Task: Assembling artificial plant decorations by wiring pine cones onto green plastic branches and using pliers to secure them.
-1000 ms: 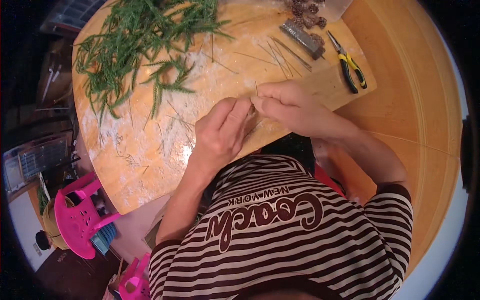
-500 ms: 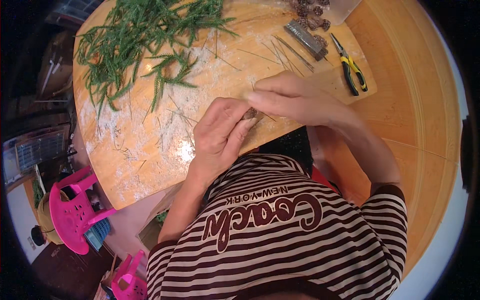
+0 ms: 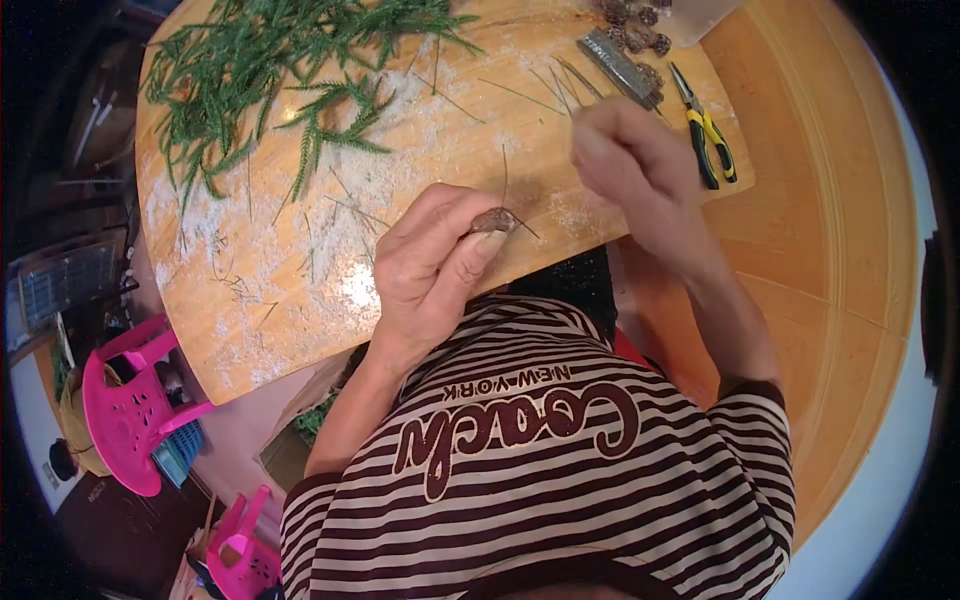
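My left hand [image 3: 425, 255] pinches a small brown pine cone [image 3: 493, 221] between thumb and fingers, over the near edge of the table. Thin wire [image 3: 504, 172] stands out from the cone, with one end pointing away from me and another short end to the right. To the right of it and apart, my right hand [image 3: 640, 165] is in the air with its fingers curled in, blurred by motion. Whatever it may hold is hidden. Beyond that hand, loose wires [image 3: 566, 85] lie on the table.
Green artificial sprigs [image 3: 270, 80] cover the far left of the wooden table [image 3: 440, 150], which is dusted with white flakes. At the far right are a clear-wrapped grey bundle [image 3: 618, 66], pine cones [image 3: 640, 38] and yellow-black pliers [image 3: 705, 130]. Pink stools [image 3: 135, 410] stand at lower left.
My right hand has left the pine cone and moved right and away from me, toward the loose wires. My left hand keeps its hold, and the cone and its wire now show more plainly.
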